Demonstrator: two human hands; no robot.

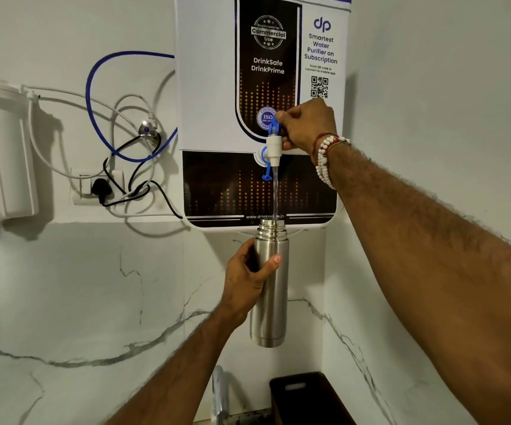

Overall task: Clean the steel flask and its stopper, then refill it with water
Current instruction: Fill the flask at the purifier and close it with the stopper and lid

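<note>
The steel flask (271, 305) hangs upright in the air under the tap of a wall-mounted water purifier (211, 87). My left hand (248, 280) grips its upper body, thumb across the front. The flask's mouth is uncapped, and a thin stream of water (275, 194) runs from the white spout (274, 150) into it. My right hand (306, 124) pinches the blue tap lever (274, 124), which stands raised. The stopper is not in view.
Blue and white tubes (101, 96) and black cables loop over the wall left of the purifier, near a socket with a plug (101, 188) and a white filter housing (3, 148). Below the flask are a chrome faucet (220, 391) and a dark cutting board (306, 397).
</note>
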